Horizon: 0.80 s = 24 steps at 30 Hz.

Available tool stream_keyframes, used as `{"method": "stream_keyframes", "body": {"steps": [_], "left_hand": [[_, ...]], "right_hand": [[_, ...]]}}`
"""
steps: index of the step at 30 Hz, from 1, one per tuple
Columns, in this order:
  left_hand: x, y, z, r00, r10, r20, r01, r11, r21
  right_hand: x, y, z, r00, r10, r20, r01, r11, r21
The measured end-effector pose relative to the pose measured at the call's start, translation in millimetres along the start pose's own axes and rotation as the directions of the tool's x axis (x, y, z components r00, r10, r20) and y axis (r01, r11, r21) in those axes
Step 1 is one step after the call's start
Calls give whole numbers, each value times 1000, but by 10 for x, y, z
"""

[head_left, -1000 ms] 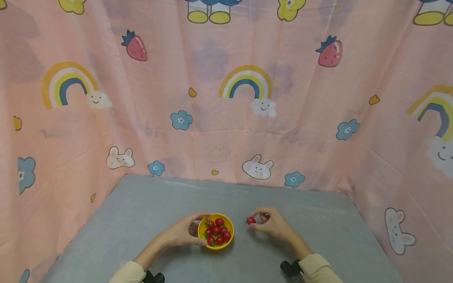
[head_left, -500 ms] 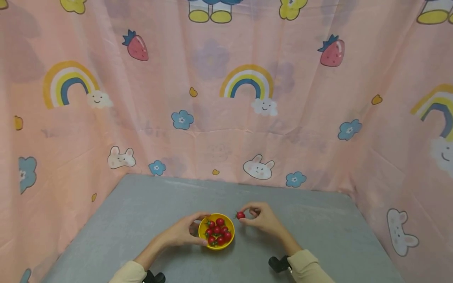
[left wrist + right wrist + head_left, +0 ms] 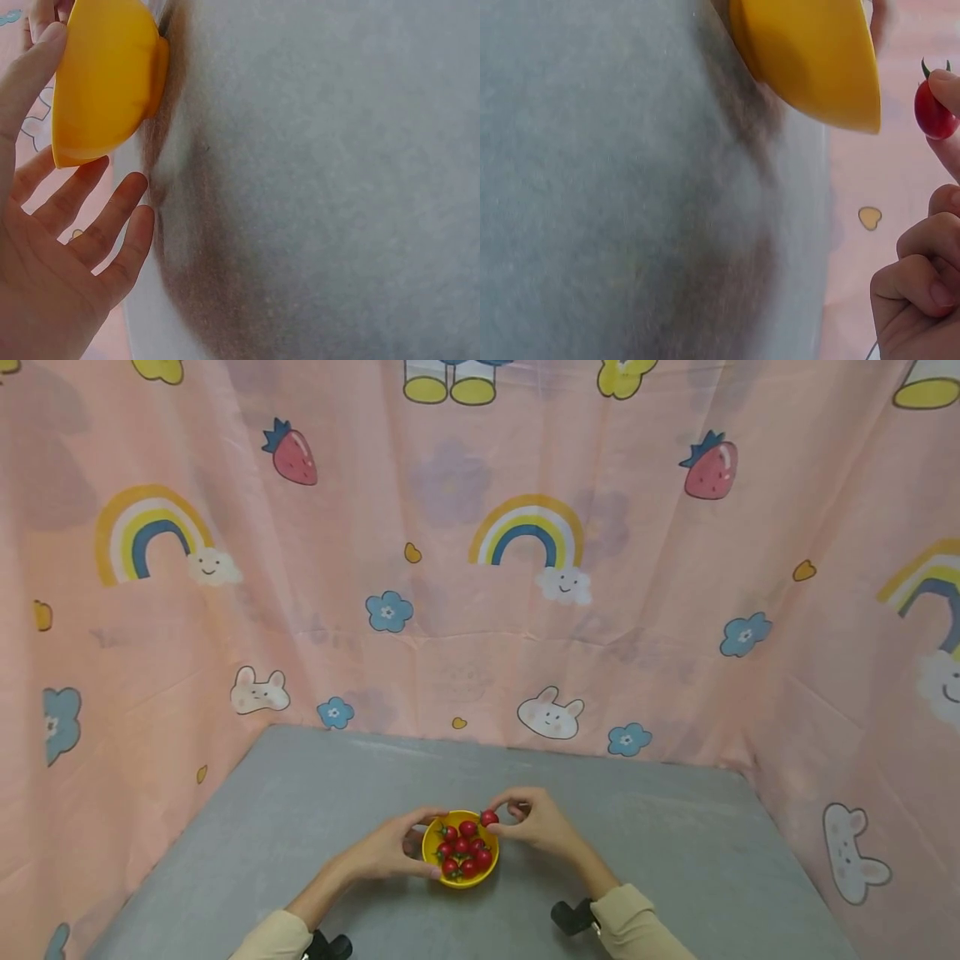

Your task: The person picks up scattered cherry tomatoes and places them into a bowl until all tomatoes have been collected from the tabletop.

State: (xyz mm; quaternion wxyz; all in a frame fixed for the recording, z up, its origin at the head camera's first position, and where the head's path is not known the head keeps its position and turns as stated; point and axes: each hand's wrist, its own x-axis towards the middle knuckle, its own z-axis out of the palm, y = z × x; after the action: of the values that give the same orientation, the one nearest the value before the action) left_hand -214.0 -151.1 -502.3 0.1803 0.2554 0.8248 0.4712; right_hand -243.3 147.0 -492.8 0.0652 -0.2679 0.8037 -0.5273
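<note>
A small yellow bowl point(image 3: 459, 885) with several red cherry tomatoes point(image 3: 461, 846) inside stands on the grey table. My left hand point(image 3: 386, 849) holds the bowl from its left side, thumb at the near rim and index finger at the far rim. In the left wrist view its other fingers point(image 3: 112, 225) are spread below the bowl point(image 3: 109, 75). My right hand point(image 3: 542, 821) pinches one cherry tomato point(image 3: 489, 817) between thumb and index finger at the bowl's far right rim. The right wrist view shows this tomato point(image 3: 934, 109), green-stemmed, beside the bowl point(image 3: 810, 60), with the remaining fingers curled.
The grey table point(image 3: 675, 852) reaches back to a pink printed curtain point(image 3: 442, 677), which also hangs on both sides. Black wrist mounts point(image 3: 573, 917) sit at both cream sleeves point(image 3: 633, 922).
My right hand has moved left with the cherry tomato, from out on the right to the bowl's rim. The left hand and the bowl have stayed in place.
</note>
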Motion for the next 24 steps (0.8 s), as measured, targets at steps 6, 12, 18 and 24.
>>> {"method": "stream_keyframes", "body": {"steps": [6,12,18,24], "left_hand": [[-3,4,8,1000,1,-3,-1,1000,-3],[7,6,14,1000,4,-1,-4,1000,-3],[11,13,19,1000,12,3,-12,1000,-6],[-27,54,45,1000,3,-29,-3,1000,2]], "right_hand": [[5,-7,59,999,20,30,-20,1000,13],[-10,20,87,998,43,52,-45,999,31],[-38,50,75,998,24,53,-26,999,31],[-200,95,-33,1000,-17,6,17,1000,27]]}}
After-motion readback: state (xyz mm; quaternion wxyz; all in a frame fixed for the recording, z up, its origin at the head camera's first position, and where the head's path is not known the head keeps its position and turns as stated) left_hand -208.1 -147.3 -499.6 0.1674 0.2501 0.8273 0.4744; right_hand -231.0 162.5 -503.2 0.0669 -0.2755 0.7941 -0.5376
